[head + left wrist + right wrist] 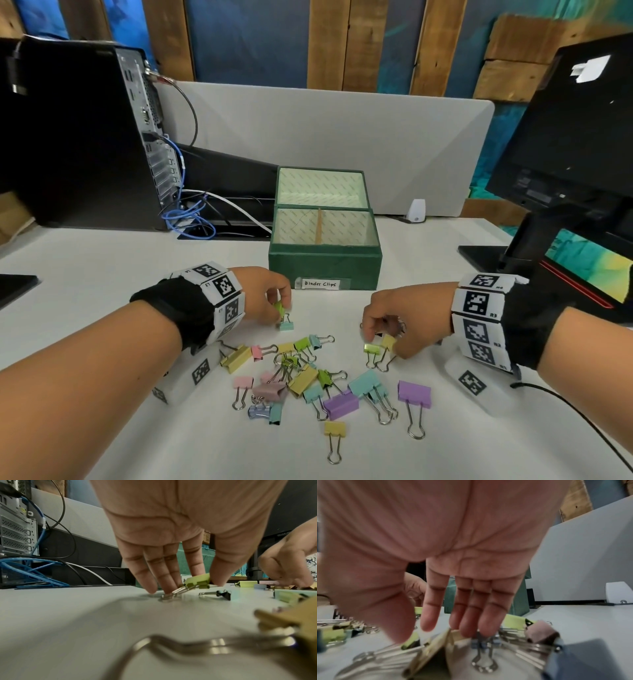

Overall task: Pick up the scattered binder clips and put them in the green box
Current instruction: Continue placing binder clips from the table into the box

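The green box (324, 270), labelled "Binder Clips", stands open mid-table, and I see no clips inside it. Several pastel binder clips (305, 377) lie scattered in front of it. My left hand (279, 305) pinches a green clip (199, 580) between thumb and forefinger; the clip is tilted, its wire handles touching the table. A teal clip (286, 325) lies just below it. My right hand (375, 337) reaches down with straight fingers (471, 622), their tips touching a small grey clip (482, 642). A yellow clip (388, 342) and a green clip (371, 348) lie beside that hand.
A black computer tower (78, 137) with blue cables (188, 219) stands at the back left. A monitor on its stand (565, 171) is at the right. A grey partition (342, 137) runs behind the box. A small black clip (223, 594) lies near my left hand.
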